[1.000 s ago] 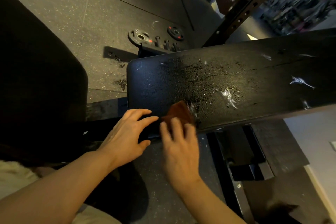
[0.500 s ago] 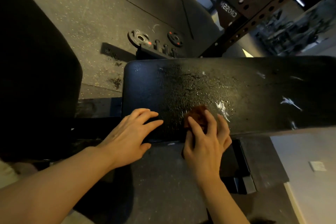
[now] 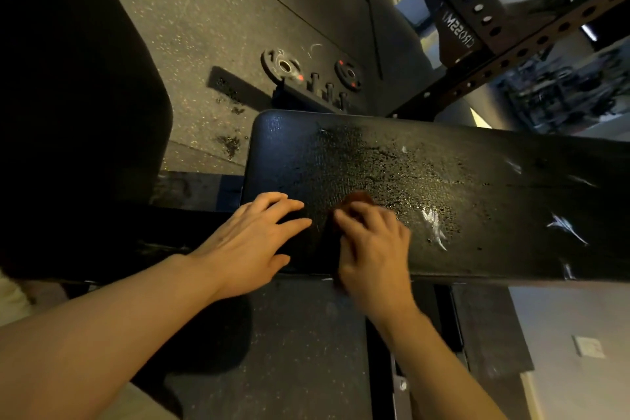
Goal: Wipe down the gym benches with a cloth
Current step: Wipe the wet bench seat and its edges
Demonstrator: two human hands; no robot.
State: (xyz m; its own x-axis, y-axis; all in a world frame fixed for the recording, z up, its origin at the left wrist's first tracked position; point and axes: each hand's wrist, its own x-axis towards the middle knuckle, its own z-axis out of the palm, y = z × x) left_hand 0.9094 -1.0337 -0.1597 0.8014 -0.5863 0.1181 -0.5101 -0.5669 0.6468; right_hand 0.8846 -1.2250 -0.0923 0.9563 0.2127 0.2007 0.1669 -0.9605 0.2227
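A dark pad [image 3: 68, 133] filled the far left of the view, its surface lost in shadow. Speckled floor [image 3: 211, 27] lay beyond it.

Left hand [image 3: 252, 242] rested flat on the bench [image 3: 477, 187] at its near-left corner, fingers straight and slightly spread, holding nothing. Thumb hung over the near edge.

Just right of it, right hand [image 3: 371, 249] pressed down on the cloth [image 3: 358, 199], fingers bent over it. The hand was blurred; how tightly the fingers closed could not be told. Cloth was reddish-brown, bunched small, mostly hidden under the fingers, lying on the bench top near the near edge, left of the middle.

Bench top was black and textured, with wet beads spread over its left-centre part. White scuffs [image 3: 434, 225] showed right of the right hand, more toward the right end.

Beyond the bench's far-left corner, two small plates [image 3: 283, 65] sat on a low peg stand [image 3: 324, 92] on the floor. Farther right, a black rack [image 3: 477, 10] with rows of holes rose past the far edge. Light flooring [image 3: 579, 351] showed at the lower right, below the bench's near edge.
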